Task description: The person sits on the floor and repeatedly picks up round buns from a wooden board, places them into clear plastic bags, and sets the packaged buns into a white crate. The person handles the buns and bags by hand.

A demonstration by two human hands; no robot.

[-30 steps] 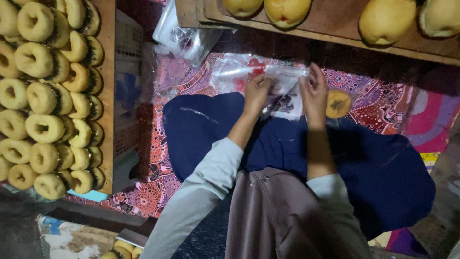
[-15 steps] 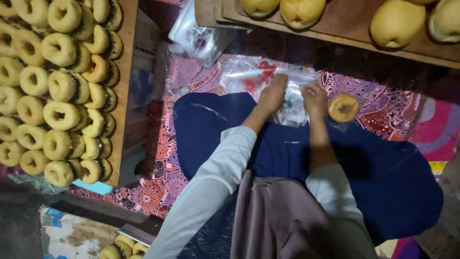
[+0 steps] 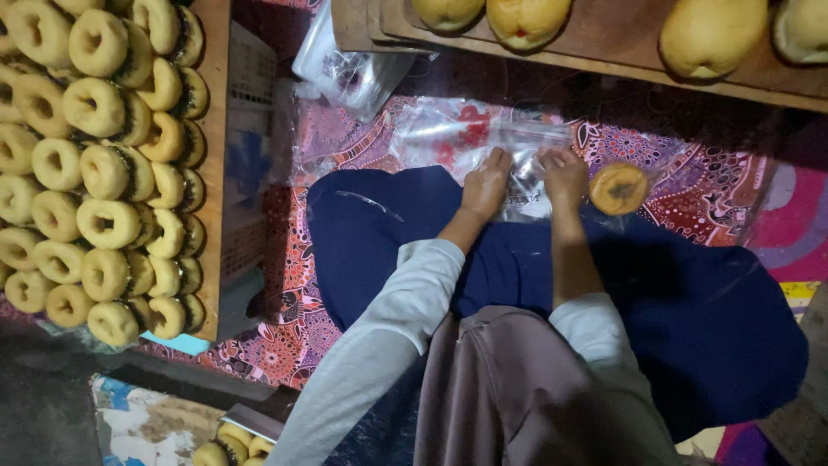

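Fingers of left hand (image 3: 485, 184) and right hand (image 3: 565, 175) pinch a clear plastic bag (image 3: 483, 138); one doughnut (image 3: 618, 188) bagged, trayful (image 3: 103, 164) left

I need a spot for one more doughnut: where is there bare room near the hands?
Bare patterned mat lies right of the lone doughnut, below the wooden board. Crowded: the doughnut tray at left; plastic bags under both hands.

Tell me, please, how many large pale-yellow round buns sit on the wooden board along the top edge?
4 show on the wooden board: one large pale-yellow round bun at far left, the next, a bigger one, and one cut off at the right corner. More may lie beyond the frame.
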